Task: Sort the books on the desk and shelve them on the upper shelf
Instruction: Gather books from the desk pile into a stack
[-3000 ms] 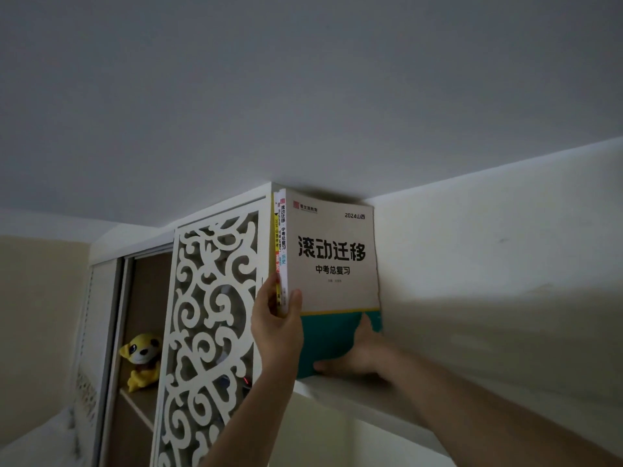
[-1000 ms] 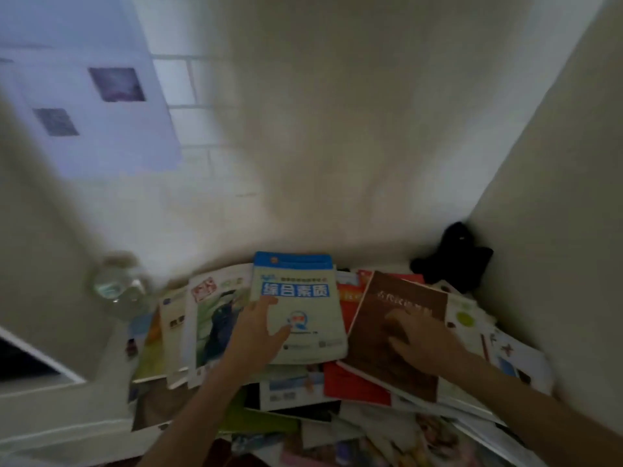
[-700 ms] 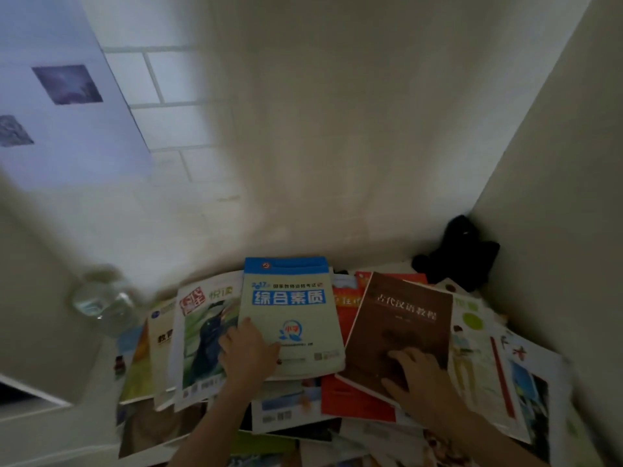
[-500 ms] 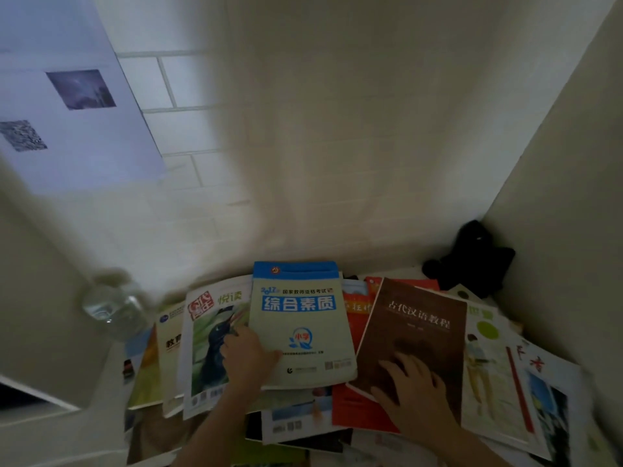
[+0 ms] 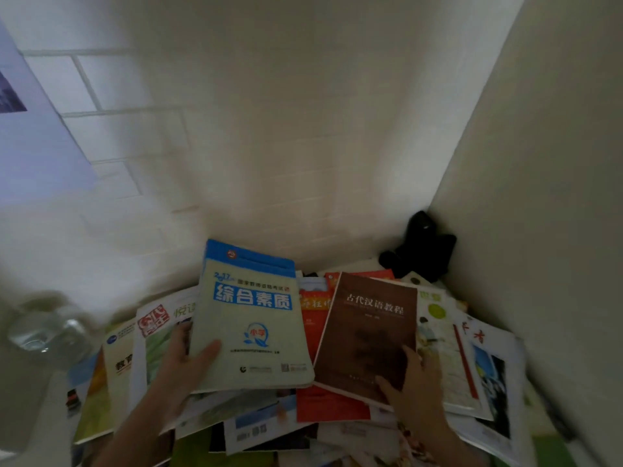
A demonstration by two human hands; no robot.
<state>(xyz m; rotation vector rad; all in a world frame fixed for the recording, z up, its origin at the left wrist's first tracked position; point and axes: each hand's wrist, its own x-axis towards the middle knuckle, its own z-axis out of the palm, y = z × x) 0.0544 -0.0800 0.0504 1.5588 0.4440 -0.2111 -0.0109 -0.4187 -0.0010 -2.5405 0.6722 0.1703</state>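
A heap of books and magazines covers the desk. My left hand point(image 5: 188, 362) grips the lower left corner of a pale book with a blue top band point(image 5: 253, 318), thumb on its cover, and the book's far end is tilted up off the pile. My right hand point(image 5: 414, 382) grips the lower right corner of a brown book point(image 5: 367, 332), which lies slanted on an orange-red book point(image 5: 323, 406). The upper shelf is out of view.
A clear glass jar point(image 5: 47, 332) stands at the desk's left. A black plush toy point(image 5: 421, 247) sits in the back right corner against the wall. White magazines point(image 5: 485, 372) spread along the right wall. A tiled wall rises behind the pile.
Three seconds ago both hands steadied books on the high shelf. Since then they came down to the desk pile; the left hand has lifted the blue-banded book and the right hand's fingers have closed on the brown book.
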